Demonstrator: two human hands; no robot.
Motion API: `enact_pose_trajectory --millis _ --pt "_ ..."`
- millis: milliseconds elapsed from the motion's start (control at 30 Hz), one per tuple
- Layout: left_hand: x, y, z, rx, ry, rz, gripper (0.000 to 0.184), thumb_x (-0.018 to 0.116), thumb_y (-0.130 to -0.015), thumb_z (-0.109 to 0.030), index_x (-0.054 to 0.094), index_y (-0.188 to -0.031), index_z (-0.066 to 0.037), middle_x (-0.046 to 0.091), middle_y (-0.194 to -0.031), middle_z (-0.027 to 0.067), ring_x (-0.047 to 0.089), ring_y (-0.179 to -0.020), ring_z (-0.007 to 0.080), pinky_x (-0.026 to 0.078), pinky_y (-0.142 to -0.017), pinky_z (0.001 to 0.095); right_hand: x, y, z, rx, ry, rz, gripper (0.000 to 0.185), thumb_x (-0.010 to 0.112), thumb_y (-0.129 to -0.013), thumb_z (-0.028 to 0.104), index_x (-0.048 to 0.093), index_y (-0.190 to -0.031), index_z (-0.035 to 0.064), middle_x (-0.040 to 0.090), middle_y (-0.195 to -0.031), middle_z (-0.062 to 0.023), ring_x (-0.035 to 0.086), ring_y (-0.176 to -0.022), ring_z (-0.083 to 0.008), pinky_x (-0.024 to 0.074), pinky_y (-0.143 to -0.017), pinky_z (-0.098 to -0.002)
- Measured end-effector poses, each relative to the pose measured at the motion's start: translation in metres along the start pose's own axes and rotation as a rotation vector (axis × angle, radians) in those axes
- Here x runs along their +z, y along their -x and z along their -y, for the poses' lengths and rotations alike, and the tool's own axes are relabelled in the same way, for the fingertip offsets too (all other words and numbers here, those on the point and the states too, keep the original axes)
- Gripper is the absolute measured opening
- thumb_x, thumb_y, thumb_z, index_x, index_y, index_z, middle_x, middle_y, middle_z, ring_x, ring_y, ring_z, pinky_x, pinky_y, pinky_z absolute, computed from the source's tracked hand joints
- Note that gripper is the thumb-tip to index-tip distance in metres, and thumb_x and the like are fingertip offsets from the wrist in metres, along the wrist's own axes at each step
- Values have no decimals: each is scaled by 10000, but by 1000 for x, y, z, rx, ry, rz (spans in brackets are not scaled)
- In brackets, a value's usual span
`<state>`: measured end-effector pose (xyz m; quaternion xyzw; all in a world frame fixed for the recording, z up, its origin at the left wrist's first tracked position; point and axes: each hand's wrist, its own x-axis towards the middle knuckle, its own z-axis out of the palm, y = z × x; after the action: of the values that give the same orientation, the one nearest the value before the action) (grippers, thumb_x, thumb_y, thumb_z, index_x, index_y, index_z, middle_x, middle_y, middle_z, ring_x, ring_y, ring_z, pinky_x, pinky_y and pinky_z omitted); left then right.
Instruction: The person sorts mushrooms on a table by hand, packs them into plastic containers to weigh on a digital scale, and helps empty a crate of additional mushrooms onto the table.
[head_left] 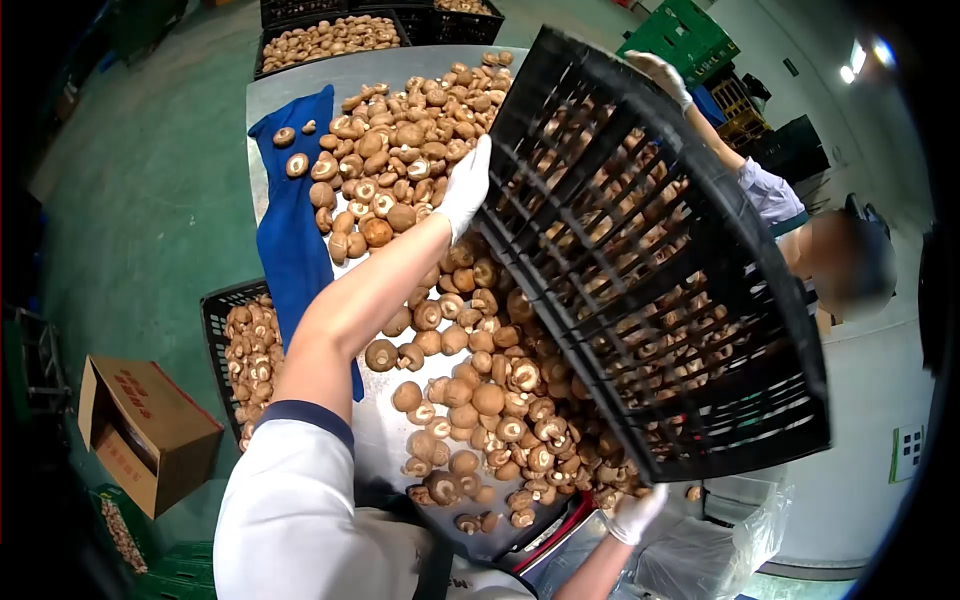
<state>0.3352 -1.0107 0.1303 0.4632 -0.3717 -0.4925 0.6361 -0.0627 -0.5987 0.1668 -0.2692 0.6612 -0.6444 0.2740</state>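
Note:
A large black plastic crate (640, 290) is tipped on its side over the metal table, its slatted wall toward me. Brown mushrooms (490, 398) lie spread beneath and beside it, and more show through its slots. My left hand (468, 190), in a white glove, grips the crate's edge on the far left. Down at the near corner, my gloved right hand (637, 515) holds the crate's lower edge; its fingers are partly hidden. A co-worker's gloved hand (662, 78) touches the crate's far upper side.
The metal table (385, 400) carries loose mushrooms and a blue cloth (295, 215) over its left edge. A filled crate (212, 345) stands on the floor at left, near an open cardboard box (150, 430). Filled crates (405, 30) stand at the far end. A co-worker (775, 195) stands opposite.

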Motion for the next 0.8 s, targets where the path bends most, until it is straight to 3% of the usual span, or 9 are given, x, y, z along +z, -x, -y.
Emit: enact_pose_trajectory --millis 67,300,400,433,500,533,633,667,800 --pt "-1 -11 -9 52 -80 5 634 407 -998 -560 605 -1157 20 630 -998 130 552 -923 215 425 -904 305 39 15 64 -122 76 52 349 452 -982 250 615 -1114 -29 645 -1041 -69 619 -914 -142 483 -827 -280" --pt "-27 -48 54 104 -30 25 642 376 -1020 -493 452 -1394 22 487 -1428 177 426 -1345 282 298 -1121 330 30 -19 34 -140 55 247 373 468 -1002 264 560 -1256 6 601 -1196 -52 560 -1057 -156 426 -937 -289" --pt "-71 15 15 359 -423 -44 512 467 -999 -341 490 -1363 19 517 -1391 183 446 -1326 301 324 -1117 362 50 8 25 -116 -30 -53 380 404 -1027 246 542 -1240 -36 605 -1168 -86 574 -1032 -173 441 -938 -321" --pt "-85 42 -5 367 -421 -94 467 520 -978 -279 515 -1339 18 540 -1363 183 465 -1307 307 340 -1106 374 42 16 17 -250 331 25 397 394 -1032 263 537 -1229 -51 599 -1170 -92 569 -1063 -186 442 -955 -345" --pt "-142 88 12 642 -751 -230 428 607 -907 -166 559 -1298 2 576 -1313 177 492 -1273 331 362 -1086 395 67 51 5 -34 -89 -165 428 379 -1037 262 539 -1253 -71 591 -1228 -140 559 -1137 -232 435 -991 -357" --pt "-161 117 19 655 -813 -283 469 637 -864 -130 556 -1313 -20 570 -1325 164 480 -1280 351 354 -1094 419 48 60 -25 -318 501 -202 464 378 -1036 275 531 -1298 -76 556 -1323 -190 527 -1218 -264 417 -1033 -376" --pt "-183 169 95 346 -529 -334 587 616 -864 -107 448 -1423 -51 472 -1433 158 385 -1369 341 300 -1140 419 3 90 -98 -332 789 -159 482 426 -1021 278 499 -1353 -63 515 -1388 -212 475 -1286 -305 338 -1107 -387" --pt "-177 181 77 429 -826 -251 621 604 -874 -106 399 -1458 -61 413 -1478 168 337 -1403 335 275 -1155 416 11 98 -98 -253 851 -162 477 434 -1018 272 495 -1361 -55 517 -1384 -216 457 -1300 -315 318 -1114 -385" --pt "-152 171 94 350 -731 -384 648 618 -889 -114 347 -1469 -14 349 -1503 212 287 -1419 362 196 -1177 425 51 105 -71 -99 933 -115 489 443 -1016 281 474 -1379 -45 466 -1429 -223 421 -1323 -338 282 -1118 -397"
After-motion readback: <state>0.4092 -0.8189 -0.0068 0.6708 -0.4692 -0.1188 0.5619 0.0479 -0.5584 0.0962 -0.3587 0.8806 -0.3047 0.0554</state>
